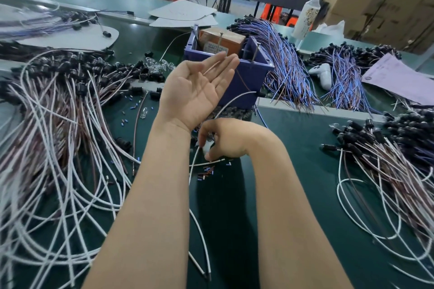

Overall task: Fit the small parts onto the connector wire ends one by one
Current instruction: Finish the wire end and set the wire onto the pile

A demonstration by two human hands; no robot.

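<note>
Small parts (206, 171), tiny blue and dark sleeves, lie in a loose scatter on the green bench (293, 148), just below the right hand (225, 138) on the side nearer the person. In the head view that hand bends down at the wrist with its grip closed. The curled fingers pinch a white connector wire (190, 178), though the fingertips are blurred and I cannot tell whether a part already sits between them. The wire arcs past the front of the purple bin (249, 70) and passes under the fingers. One short stretch with its end lies flat on the bench, pointing right, just above the scatter and near it without clearly touching. So the wire end's long axis runs crosswise, left to right. The parts sit on its near side, closest to the right hand.

The left hand (199, 87) is raised above and behind, palm up, its grip open with the fingers straight. A thin brown wire (212, 67) lies along them. This hand is well apart from the parts, so I judge the right hand the one to bring wire end and part together, with the sleeve lined up along the wire's axis. Heaps of wired sockets (58, 101) flank the work on both sides.
</note>
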